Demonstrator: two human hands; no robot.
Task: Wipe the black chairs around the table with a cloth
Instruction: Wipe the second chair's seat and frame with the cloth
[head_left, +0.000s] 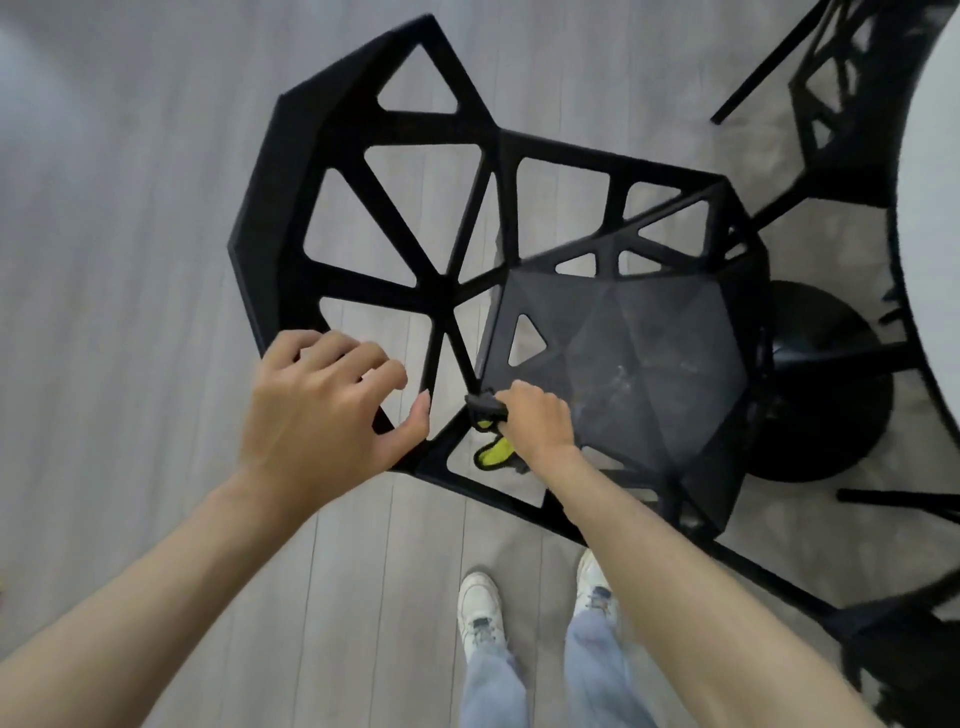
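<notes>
Head cam looks straight down on a black chair (467, 260) w/ a cut-out geometric back and a solid seat. Left hand (322, 410) sits on the near edge of the backrest frame, fingers curled over the bar, thumb out to the side; looks like it's steadying the chair, though how firmly is hard to tell. Right hand (535, 415) is clenched round a dark cloth (488, 410) w/ a yellow-green bit hanging below, pressed at the near-left corner of the seat, right where seat meets back.

Seat has pale dusty smears toward the middle, so imo that part isn't done yet. Another black chair (841, 93) is at the top right by the white table (935, 208), prob untouched.

What could go wrong: the struts are thin w/ lots of gaps, so the cloth could snag or the dangling bit catch in a triangle hole. Pushing hard on the corner could slide the chair on the smooth wood floor (130, 208) if the left hand's hold is loose. Also easy to skip the inner edges of the cut-outs. Feet (480, 603) are close to the chair legs, trip risk tbh.
</notes>
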